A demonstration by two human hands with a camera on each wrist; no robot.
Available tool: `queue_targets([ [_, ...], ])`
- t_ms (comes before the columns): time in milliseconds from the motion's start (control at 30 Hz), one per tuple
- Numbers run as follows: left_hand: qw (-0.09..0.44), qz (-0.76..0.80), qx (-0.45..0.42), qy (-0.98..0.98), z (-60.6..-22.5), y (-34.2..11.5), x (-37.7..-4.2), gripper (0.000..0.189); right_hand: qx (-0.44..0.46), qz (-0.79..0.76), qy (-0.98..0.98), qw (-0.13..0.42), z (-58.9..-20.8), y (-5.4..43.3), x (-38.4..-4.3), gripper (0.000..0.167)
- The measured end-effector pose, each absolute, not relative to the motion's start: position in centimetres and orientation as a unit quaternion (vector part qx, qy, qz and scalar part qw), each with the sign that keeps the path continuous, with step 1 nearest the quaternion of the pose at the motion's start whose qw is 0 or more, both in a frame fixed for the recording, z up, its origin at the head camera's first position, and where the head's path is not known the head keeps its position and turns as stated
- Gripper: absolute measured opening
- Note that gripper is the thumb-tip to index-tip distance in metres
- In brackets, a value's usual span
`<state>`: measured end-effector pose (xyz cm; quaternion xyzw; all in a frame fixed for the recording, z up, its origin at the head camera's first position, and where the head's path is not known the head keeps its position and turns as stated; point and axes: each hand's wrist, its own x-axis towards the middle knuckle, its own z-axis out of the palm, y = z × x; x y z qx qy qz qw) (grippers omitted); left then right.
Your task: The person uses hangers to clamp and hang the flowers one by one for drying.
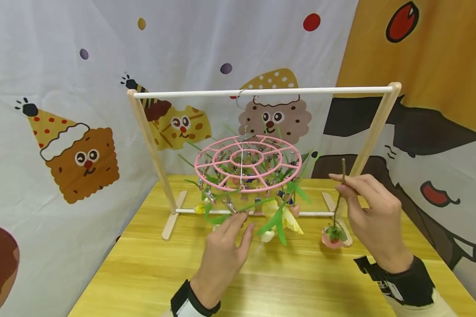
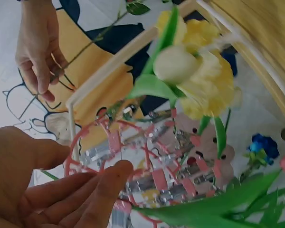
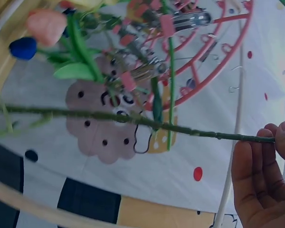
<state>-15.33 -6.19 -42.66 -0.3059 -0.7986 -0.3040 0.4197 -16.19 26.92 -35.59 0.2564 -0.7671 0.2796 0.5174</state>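
Observation:
In the head view, my right hand (image 1: 374, 213) pinches the upper end of an artificial flower's stem (image 1: 337, 204) between thumb and fingers. The stem hangs down to green leaves and a pink bloom (image 1: 328, 241). My left hand (image 1: 227, 246) reaches up to the near side of a round pink clip hanger (image 1: 243, 188), beside its metal clips (image 1: 230, 205). Seen from the left wrist, the thumb and fingers (image 2: 102, 194) are spread apart near the clips (image 2: 142, 185). Yellow, white and blue artificial flowers hang from the hanger by their stems, blooms downward.
A wooden stand with a white top rod (image 1: 206, 93) carries the hanger by a metal hook (image 1: 238, 99). Its wooden foot (image 1: 170, 224) rests on the yellow wood-grain table (image 1: 143, 273). A cartoon-printed cloth (image 1: 174, 48) covers the background.

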Motion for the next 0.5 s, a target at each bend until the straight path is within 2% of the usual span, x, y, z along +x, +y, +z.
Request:
queue_targets([
  [200,0.383,-0.316,-0.290,-0.818,-42.0,-4.7,-15.7,0.035,0.252,0.325,-0.761,0.501,-35.0,25.8,-15.8,0.027],
  [367,0.375,-0.318,-0.278,-0.825,-41.5,-3.9,-16.2,0.039,0.248,0.390,-0.751,0.471,-35.0,25.1,-15.5,0.036],
  [500,0.366,-0.347,-0.270,-0.820,-41.3,-3.4,-16.7,0.036,0.242,0.431,-0.741,0.455,-35.1,24.6,-15.5,0.036],
])
